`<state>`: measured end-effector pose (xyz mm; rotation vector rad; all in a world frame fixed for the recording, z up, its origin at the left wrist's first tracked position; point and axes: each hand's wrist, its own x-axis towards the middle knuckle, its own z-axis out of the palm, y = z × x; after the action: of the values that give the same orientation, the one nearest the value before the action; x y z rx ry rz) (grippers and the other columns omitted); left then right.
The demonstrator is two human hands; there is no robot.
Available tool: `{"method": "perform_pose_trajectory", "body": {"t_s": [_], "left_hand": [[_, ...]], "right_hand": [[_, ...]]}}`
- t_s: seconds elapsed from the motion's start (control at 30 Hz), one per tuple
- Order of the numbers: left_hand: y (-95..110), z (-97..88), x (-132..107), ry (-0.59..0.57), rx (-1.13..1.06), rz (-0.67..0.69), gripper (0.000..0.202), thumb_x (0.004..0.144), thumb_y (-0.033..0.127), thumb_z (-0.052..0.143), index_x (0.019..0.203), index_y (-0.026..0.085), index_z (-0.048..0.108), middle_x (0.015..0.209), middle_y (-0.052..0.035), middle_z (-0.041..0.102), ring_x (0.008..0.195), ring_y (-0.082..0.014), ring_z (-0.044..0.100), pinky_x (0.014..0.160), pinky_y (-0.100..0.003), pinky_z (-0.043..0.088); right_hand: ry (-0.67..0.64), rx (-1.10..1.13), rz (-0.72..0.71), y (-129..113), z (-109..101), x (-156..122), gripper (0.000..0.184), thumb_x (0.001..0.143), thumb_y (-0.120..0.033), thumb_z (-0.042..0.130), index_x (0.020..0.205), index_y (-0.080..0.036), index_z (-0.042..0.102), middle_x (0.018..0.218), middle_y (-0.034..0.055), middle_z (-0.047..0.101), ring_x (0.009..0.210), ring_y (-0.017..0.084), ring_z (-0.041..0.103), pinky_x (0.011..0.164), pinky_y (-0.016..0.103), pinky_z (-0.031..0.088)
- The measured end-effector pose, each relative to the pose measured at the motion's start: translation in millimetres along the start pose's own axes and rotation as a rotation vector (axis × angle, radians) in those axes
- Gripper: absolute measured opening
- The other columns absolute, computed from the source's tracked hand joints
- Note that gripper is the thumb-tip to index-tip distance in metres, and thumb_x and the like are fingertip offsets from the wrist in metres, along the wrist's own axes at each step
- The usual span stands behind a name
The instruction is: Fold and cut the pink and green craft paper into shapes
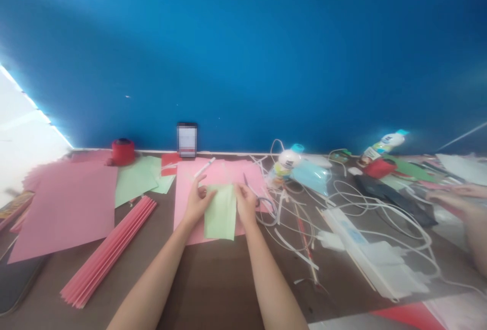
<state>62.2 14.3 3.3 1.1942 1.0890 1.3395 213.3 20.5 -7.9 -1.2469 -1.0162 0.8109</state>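
A small light-green sheet of paper (219, 214) is held in front of me by its upper corners. My left hand (198, 199) pinches its upper left edge, the index finger raised. Opposite it, my right hand (246, 202) grips the upper right edge, fingertips partly hidden by blur. Under both hands lies a pink sheet (184, 184). A white pen-like stick (204, 166) rests on the pink sheet just beyond my left fingers. Scissors (266, 203) with grey handles are beside my right hand.
At left are dark pink sheets (76, 203), a pleated pink paper strip (110, 251), green sheets (139, 180) and a red round object (123, 152). A phone (187, 140) leans on the blue wall. Rightward lie tangled white cords (413, 221), a glue bottle (288, 161) and another person's hand (451, 200).
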Motion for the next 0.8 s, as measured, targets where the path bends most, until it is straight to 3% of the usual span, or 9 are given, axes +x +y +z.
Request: {"method": "perform_pose_trajectory", "body": {"t_s": [0.3, 0.5, 0.8], "left_hand": [[-0.5, -1.4, 1.7, 0.03, 0.005, 0.014, 0.04, 0.07, 0.029, 0.061, 0.106, 0.021, 0.048, 0.057, 0.0068, 0.045, 0.052, -0.0087, 0.049, 0.051, -0.019, 0.038], [-0.2, -1.4, 3.7, 0.081, 0.018, -0.003, 0.034, 0.068, 0.029, 0.062, 0.099, 0.02, 0.051, 0.059, 0.0053, 0.049, 0.054, -0.0097, 0.05, 0.052, -0.02, 0.037], [-2.0, -2.0, 2.6, 0.058, 0.052, 0.014, 0.035, 0.069, 0.031, 0.06, 0.101, 0.02, 0.051, 0.06, 0.0045, 0.05, 0.056, -0.0104, 0.052, 0.053, -0.021, 0.04]], "right_hand": [[0.016, -0.005, -0.013, 2.4, 1.5, -1.4, 0.03, 0.071, -0.043, 0.058, 0.08, -0.014, 0.064, 0.084, 0.0075, 0.067, 0.079, 0.02, 0.06, 0.071, 0.031, 0.045], [-0.05, -0.028, -0.045, -3.8, -1.5, -2.1, 0.027, 0.071, -0.041, 0.059, 0.081, -0.016, 0.065, 0.081, 0.0052, 0.067, 0.08, 0.02, 0.059, 0.075, 0.032, 0.046], [-0.018, -0.032, -0.03, 3.9, -2.3, 0.9, 0.025, 0.069, -0.039, 0.06, 0.077, -0.016, 0.063, 0.076, 0.0047, 0.065, 0.074, 0.019, 0.059, 0.07, 0.031, 0.045]]}}
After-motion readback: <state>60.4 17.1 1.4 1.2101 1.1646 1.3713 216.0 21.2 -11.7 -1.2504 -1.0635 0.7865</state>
